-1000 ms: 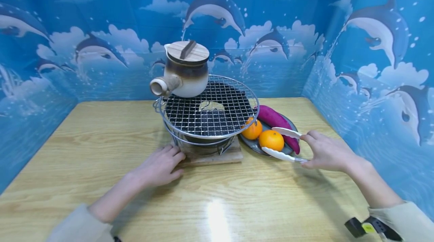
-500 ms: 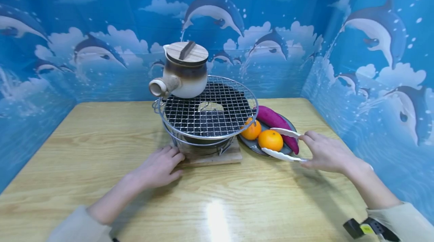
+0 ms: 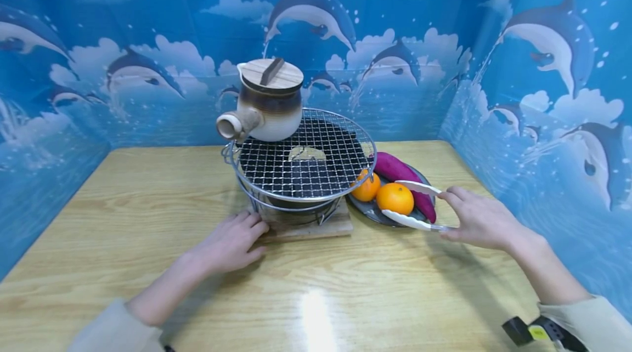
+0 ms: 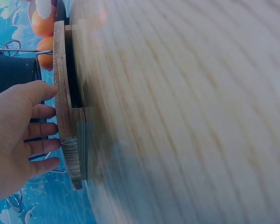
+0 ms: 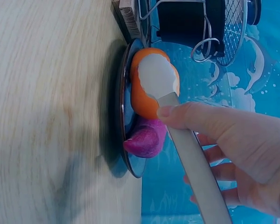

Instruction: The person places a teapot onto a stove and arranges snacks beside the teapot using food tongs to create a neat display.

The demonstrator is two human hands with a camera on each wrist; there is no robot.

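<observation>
An orange [image 3: 395,198] on a plate [image 3: 367,213] is straddled by white tongs [image 3: 412,206] gripped in the right hand [image 3: 476,219]; the wooden base [image 3: 308,228] under the grill [image 3: 303,163] is touched by the left hand [image 3: 232,242], fingers flat on the table [image 3: 148,204].

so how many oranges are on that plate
2. One orange sits at the front of the plate, between the tips of the tongs held by the right hand. The other orange lies beside it, partly behind the grill, which may hide more.
</observation>
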